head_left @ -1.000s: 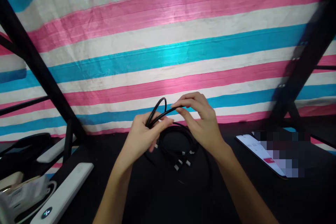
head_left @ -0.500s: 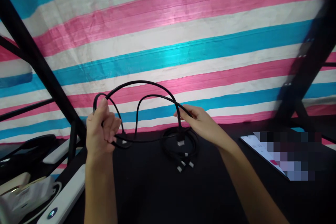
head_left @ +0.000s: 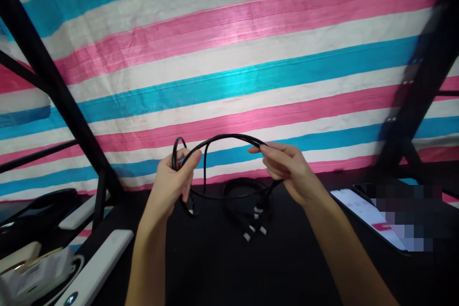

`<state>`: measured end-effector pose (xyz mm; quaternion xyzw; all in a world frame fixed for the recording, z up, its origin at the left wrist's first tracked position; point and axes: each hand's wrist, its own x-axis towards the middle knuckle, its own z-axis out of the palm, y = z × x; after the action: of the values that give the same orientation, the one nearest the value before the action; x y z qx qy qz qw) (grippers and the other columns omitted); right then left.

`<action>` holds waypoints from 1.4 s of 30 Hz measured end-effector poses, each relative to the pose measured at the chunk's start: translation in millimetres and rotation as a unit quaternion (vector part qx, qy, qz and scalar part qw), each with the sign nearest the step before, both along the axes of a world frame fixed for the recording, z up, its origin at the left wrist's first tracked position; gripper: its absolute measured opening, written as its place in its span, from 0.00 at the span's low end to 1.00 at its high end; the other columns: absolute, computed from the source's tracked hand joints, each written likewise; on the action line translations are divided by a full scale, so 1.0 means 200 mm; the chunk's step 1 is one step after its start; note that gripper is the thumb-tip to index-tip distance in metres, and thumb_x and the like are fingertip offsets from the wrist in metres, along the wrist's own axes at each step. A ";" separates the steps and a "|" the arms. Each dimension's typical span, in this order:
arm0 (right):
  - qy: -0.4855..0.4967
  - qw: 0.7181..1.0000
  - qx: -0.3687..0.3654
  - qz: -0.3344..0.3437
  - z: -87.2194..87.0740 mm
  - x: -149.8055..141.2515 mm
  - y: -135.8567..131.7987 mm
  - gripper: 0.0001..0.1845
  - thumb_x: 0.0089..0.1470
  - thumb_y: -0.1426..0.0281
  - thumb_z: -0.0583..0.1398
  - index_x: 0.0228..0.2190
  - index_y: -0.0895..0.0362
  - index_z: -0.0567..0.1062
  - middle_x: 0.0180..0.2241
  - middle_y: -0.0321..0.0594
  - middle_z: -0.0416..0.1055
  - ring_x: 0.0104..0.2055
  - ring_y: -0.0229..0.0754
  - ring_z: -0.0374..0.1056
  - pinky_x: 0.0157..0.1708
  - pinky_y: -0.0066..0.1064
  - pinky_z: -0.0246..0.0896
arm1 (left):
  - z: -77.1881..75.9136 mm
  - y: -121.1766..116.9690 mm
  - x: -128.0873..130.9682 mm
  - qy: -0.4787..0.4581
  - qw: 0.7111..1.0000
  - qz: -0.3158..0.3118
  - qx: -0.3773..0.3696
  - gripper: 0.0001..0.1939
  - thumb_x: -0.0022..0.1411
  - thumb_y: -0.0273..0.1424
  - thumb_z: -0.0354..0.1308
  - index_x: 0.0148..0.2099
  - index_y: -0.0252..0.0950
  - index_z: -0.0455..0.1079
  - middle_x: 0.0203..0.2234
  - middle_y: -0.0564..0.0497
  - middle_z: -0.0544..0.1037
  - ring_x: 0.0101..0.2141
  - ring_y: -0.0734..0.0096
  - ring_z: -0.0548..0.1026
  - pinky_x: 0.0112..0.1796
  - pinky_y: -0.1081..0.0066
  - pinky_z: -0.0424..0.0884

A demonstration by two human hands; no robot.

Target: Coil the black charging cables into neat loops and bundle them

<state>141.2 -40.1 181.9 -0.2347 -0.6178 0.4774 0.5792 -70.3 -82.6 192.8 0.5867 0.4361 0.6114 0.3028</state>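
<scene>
A black cable (head_left: 229, 136) is stretched in a loose loop between my two hands, above the dark table. My left hand (head_left: 175, 177) pinches one side of the loop, with a smaller loop sticking up beside its fingers. The other side is gripped by my right hand (head_left: 287, 165) between thumb and fingers. One strand drops from the loop toward the table. A connector end dangles below my right hand, and another light-tipped end hangs near my left. Behind and beneath lies a coiled black cable (head_left: 229, 186) with several pale metal plugs (head_left: 252, 229).
On the right a lit phone (head_left: 366, 215) lies on the black table (head_left: 215, 272), partly pixelated. To the left are a long white bar (head_left: 100, 267), a white adapter with a cord (head_left: 39, 272) and black frame posts (head_left: 68, 110). A striped sheet (head_left: 229, 76) hangs behind.
My left hand has moved right, toward my right hand, and slightly down. The loop has become narrower and lower, and its upper strands now run together into my right hand.
</scene>
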 end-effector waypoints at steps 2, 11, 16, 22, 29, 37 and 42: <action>-0.020 0.998 0.025 -0.051 0.02 0.04 0.00 0.17 0.46 0.58 0.64 0.30 0.59 0.80 0.13 0.26 0.44 0.16 0.27 0.37 0.16 0.27 0.29 | 0.01 0.00 -0.02 0.053 0.996 -0.049 -0.045 0.16 0.54 0.43 0.61 0.31 0.37 0.61 0.06 0.64 0.57 0.10 0.80 0.61 0.15 0.80 0.53; -0.112 0.940 0.109 -0.304 0.01 0.08 0.03 0.17 0.49 0.55 0.61 0.26 0.56 0.80 0.18 0.36 0.67 0.20 0.34 0.56 0.20 0.28 0.47 | 0.00 0.04 -0.11 0.060 0.995 0.020 -0.078 0.25 0.56 0.49 0.55 0.45 0.33 0.67 0.39 0.44 0.75 0.37 0.62 0.76 0.39 0.65 0.71; -0.160 0.913 0.107 -0.360 -0.01 0.08 0.05 0.17 0.50 0.57 0.60 0.28 0.58 0.80 0.23 0.40 0.72 0.24 0.39 0.63 0.22 0.29 0.53 | -0.01 0.04 -0.05 0.082 0.991 0.103 0.010 0.22 0.58 0.48 0.52 0.40 0.34 0.71 0.39 0.45 0.74 0.44 0.59 0.71 0.47 0.62 0.65; -0.186 0.954 0.109 -0.210 -0.03 -0.06 0.00 0.17 0.53 0.59 0.58 0.35 0.57 0.79 0.28 0.41 0.75 0.30 0.41 0.68 0.26 0.29 0.60 | -0.09 -0.01 0.24 0.287 0.936 0.172 0.106 0.23 0.65 0.46 0.40 0.36 0.38 0.71 0.39 0.46 0.66 0.43 0.61 0.64 0.48 0.57 0.57; -0.237 0.968 0.061 0.046 -0.03 0.00 0.01 0.33 0.43 0.58 0.66 0.51 0.56 0.72 0.48 0.45 0.72 0.46 0.48 0.70 0.43 0.36 0.67 | -0.11 0.01 0.26 0.258 0.961 -0.006 0.102 0.25 0.66 0.47 0.34 0.32 0.38 0.65 0.35 0.48 0.66 0.41 0.65 0.63 0.46 0.62 0.60; -0.271 0.957 0.104 -0.008 -0.07 -0.06 -0.01 0.32 0.47 0.74 0.61 0.55 0.51 0.67 0.49 0.43 0.71 0.47 0.45 0.68 0.46 0.37 0.65 | -0.11 0.05 0.24 0.253 0.962 -0.001 0.102 0.35 0.65 0.49 0.25 0.30 0.38 0.69 0.33 0.47 0.69 0.38 0.65 0.66 0.46 0.60 0.62; -0.224 0.957 0.155 -0.101 -0.04 -0.05 0.04 0.16 0.57 0.68 0.54 0.45 0.54 0.76 0.30 0.38 0.74 0.32 0.39 0.68 0.35 0.32 0.63 | -0.08 0.09 0.12 0.325 0.909 0.187 0.183 0.24 0.56 0.49 0.56 0.48 0.40 0.69 0.44 0.46 0.70 0.47 0.59 0.65 0.50 0.58 0.59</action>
<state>131.4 -31.7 173.3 -0.3044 -0.7711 0.2502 0.5002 -46.4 -63.7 176.0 0.7061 0.4922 0.5014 -0.0881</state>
